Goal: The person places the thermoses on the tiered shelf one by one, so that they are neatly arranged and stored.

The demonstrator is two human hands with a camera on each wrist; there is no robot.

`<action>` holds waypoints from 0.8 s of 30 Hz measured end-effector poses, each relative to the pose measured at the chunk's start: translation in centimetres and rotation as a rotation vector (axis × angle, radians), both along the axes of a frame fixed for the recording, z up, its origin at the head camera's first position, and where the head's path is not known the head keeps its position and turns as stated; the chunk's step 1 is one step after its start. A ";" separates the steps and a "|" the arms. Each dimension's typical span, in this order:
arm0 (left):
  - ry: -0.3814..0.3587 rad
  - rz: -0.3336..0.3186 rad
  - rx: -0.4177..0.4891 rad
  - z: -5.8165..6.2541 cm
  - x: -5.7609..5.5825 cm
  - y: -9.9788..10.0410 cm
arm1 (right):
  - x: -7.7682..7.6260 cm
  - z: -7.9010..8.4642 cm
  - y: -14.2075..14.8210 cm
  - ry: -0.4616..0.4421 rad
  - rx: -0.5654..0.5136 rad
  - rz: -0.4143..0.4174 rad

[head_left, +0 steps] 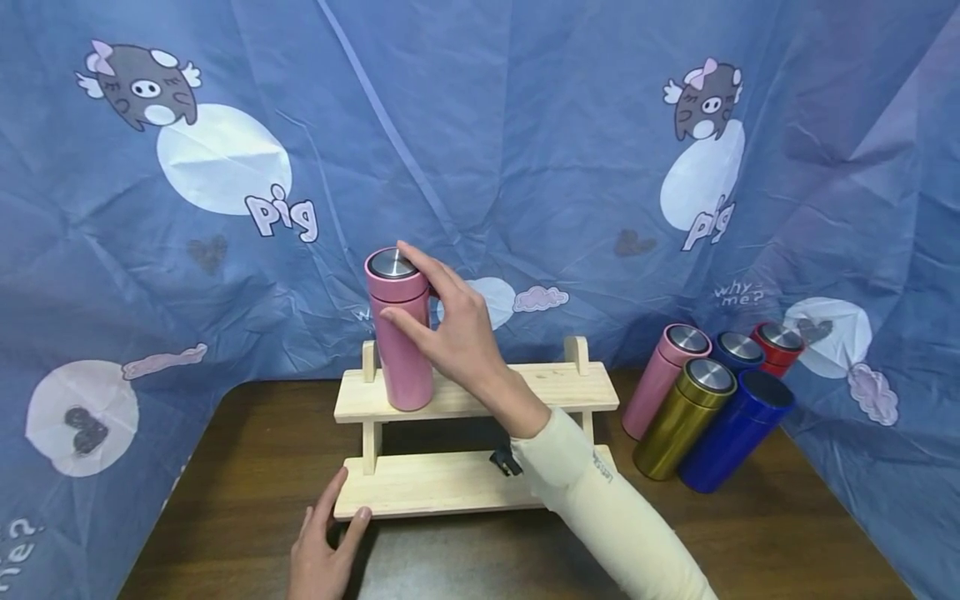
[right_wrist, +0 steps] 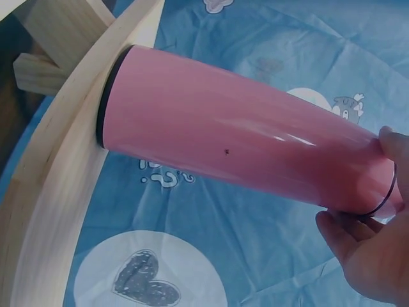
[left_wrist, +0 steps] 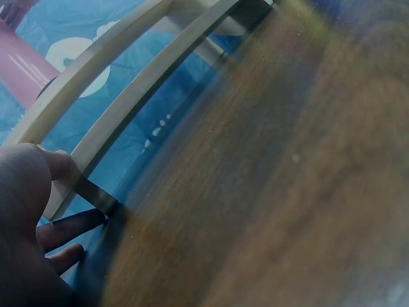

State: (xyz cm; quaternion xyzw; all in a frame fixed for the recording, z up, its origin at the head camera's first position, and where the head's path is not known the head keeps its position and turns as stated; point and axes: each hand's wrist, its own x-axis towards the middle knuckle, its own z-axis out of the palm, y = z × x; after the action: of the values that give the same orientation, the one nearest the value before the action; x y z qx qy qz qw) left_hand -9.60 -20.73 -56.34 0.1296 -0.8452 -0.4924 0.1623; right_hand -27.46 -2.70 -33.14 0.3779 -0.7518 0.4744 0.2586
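A pink thermos bottle (head_left: 407,358) with a steel-topped lid stands upright at the left end of the upper board of a wooden two-tier rack (head_left: 540,385). My right hand (head_left: 463,333) grips it around the top, with the thumb on the near side and fingers at the lid. In the right wrist view, the base of the pink bottle (right_wrist: 236,134) meets the board. My left hand (head_left: 322,542) holds the left end of the lower board (head_left: 442,483) between thumb and fingers, and the left wrist view shows the thumb against the board's end.
On the dark wooden table (head_left: 247,467), several more bottles stand grouped right of the rack: pink (head_left: 656,387), gold (head_left: 678,433), bright blue (head_left: 735,437), darker blue (head_left: 738,348) and red (head_left: 780,346). A blue printed curtain (head_left: 480,125) hangs behind and along the sides.
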 end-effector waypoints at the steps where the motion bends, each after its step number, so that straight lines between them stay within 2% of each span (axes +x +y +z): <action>1: -0.003 0.000 0.000 0.0 0.0 0.0 | 0.0 0.0 0.1 -0.002 0.013 -0.002; 9: -0.017 0.008 0.004 -0.1 -0.2 0.1 | 0.6 -0.6 1.5 -0.002 0.087 -0.001; 13: -0.001 0.010 -0.001 -0.2 -0.1 0.1 | 1.2 -0.8 2.5 -0.017 0.072 0.000; 24: -0.038 0.000 -0.001 -0.2 -0.1 0.0 | 3.1 -1.6 5.0 0.001 0.053 -0.049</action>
State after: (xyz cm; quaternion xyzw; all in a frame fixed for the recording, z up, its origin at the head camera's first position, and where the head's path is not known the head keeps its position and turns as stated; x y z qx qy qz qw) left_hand -9.68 -20.74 -56.54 0.1390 -0.8484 -0.4893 0.1466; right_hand -24.35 2.31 -34.76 0.3662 -0.7730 0.4478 0.2604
